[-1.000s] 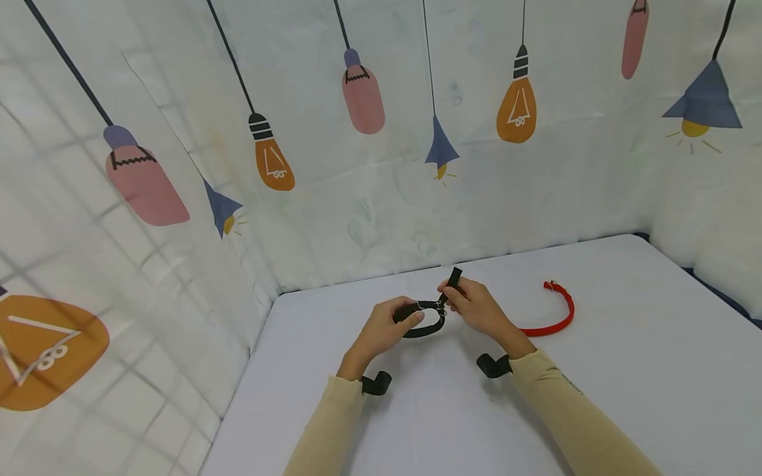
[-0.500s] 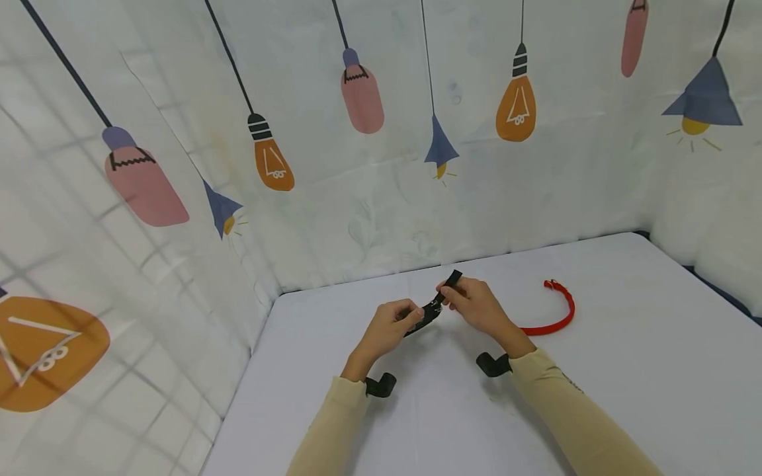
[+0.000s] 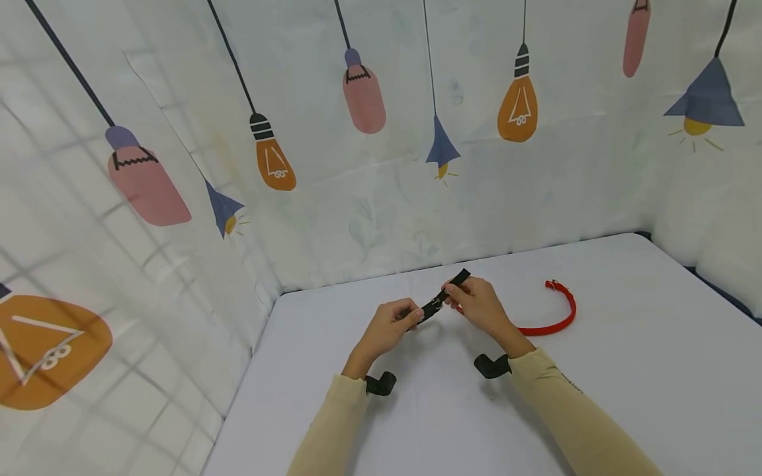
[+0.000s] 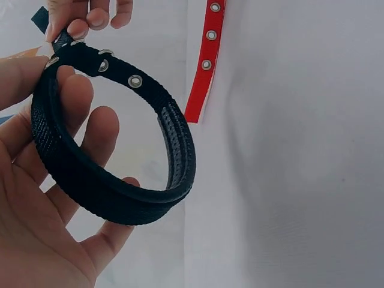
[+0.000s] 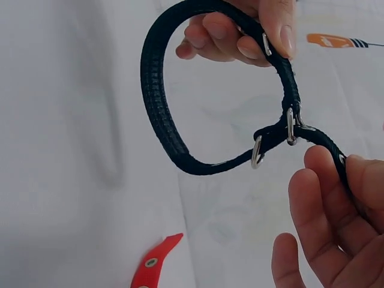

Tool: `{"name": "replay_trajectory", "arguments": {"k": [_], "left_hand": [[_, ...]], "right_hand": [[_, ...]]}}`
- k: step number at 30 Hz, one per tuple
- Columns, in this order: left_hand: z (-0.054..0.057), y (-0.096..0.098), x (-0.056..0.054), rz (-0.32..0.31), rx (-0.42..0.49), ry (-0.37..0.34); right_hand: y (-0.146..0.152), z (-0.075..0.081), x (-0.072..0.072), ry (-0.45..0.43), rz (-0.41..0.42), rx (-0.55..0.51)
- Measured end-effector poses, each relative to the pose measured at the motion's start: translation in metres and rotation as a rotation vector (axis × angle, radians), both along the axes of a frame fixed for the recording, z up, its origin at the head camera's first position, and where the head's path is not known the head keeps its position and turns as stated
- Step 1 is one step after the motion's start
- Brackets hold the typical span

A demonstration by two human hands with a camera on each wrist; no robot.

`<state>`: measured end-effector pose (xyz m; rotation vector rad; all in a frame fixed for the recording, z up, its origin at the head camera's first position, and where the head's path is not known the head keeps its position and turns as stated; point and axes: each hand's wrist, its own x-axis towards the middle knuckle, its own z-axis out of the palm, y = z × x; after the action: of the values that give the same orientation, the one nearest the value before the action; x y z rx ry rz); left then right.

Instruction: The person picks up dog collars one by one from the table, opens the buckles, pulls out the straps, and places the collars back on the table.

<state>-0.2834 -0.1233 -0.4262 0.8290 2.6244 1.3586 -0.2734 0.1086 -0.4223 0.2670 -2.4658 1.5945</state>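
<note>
A black collar [image 3: 433,307] with metal eyelets, a buckle and a metal ring is held up over the table, bent into a closed loop. My left hand [image 3: 383,330] grips the loop beside the buckle, thumb on one side and fingers on the other. Past the buckle, the collar's free strap end is pinched between the thumb and fingers of my right hand [image 3: 481,307]. From the left wrist view, the padded band of the black collar [image 4: 120,201] hangs below the buckle. In the right wrist view the strap passes through the buckle and curves toward my right fingers [image 5: 309,204].
A red collar [image 3: 550,328] with eyelets lies curved on the white table [image 3: 428,416], behind and right of my right hand. A patterned cloth wall [image 3: 387,198] rises at the table's back edge. Both wrists carry black camera mounts [image 3: 381,384].
The black collar's loop has turned from a ring to nearly edge-on in the head view. My right hand has shifted slightly right with the strap end, and more strap shows between the hands.
</note>
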Motion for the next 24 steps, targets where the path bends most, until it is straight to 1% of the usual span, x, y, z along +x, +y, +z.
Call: {"name": "replay_trajectory", "arguments": {"k": [6, 10, 17, 20, 24], "left_hand": [[0.0006, -0.0005, -0.0007, 0.019, -0.006, 0.032], [-0.0003, -0.0012, -0.0013, 0.021, -0.008, 0.050], [-0.0017, 0.0008, -0.0019, 0.034, 0.023, 0.054], [-0.0026, 0.0015, -0.0027, 0.030, 0.020, 0.068], [-0.0032, 0.0022, -0.0015, 0.025, 0.026, 0.058]], "right_hand": [[-0.0003, 0.0033, 0.0007, -0.031, -0.022, -0.034], [-0.0007, 0.0037, 0.0010, -0.061, -0.027, -0.062], [0.0034, 0.0040, -0.0006, -0.086, -0.056, -0.116], [0.0053, 0.0033, -0.0011, -0.096, -0.049, -0.134], [0.0072, 0.0035, -0.0007, -0.106, -0.033, -0.154]]}}
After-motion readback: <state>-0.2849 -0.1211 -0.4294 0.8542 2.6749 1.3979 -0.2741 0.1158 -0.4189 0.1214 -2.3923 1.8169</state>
